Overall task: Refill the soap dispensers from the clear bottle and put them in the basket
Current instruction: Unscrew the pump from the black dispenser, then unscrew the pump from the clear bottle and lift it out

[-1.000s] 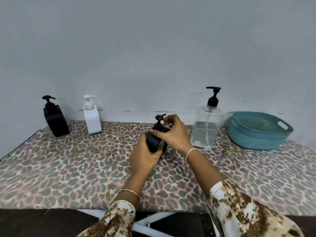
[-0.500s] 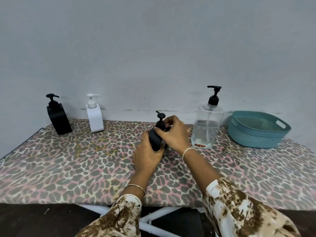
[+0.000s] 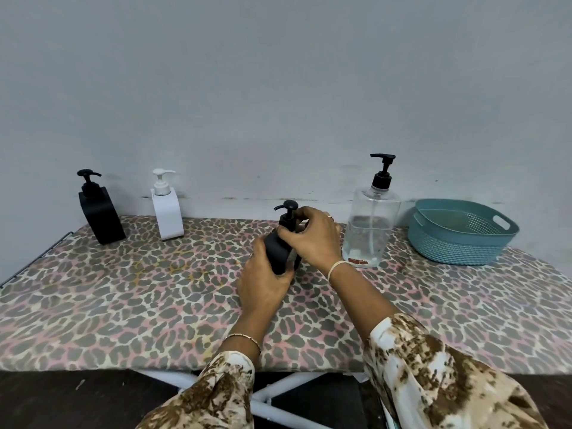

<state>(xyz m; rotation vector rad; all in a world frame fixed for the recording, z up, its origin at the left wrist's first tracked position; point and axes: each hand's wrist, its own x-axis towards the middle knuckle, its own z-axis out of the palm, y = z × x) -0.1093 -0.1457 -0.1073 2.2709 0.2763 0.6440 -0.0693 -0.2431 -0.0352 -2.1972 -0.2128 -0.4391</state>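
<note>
From the head camera: my left hand (image 3: 263, 280) wraps round the body of the black dispenser (image 3: 278, 250), which tilts at the middle of the counter (image 3: 123, 289). My right hand (image 3: 312, 239) curls its fingers round the pump collar. The clear bottle (image 3: 371, 227) stands just beside my right wrist, with the basket (image 3: 455, 249) beyond it. A hard twist could knock my wrist into the bottle and tip it, or the dispenser could slip from my hold.

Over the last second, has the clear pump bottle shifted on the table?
No. The clear pump bottle stands upright beside the teal basket, the gap between them unchanged; only the camera view shifted slightly.
</note>
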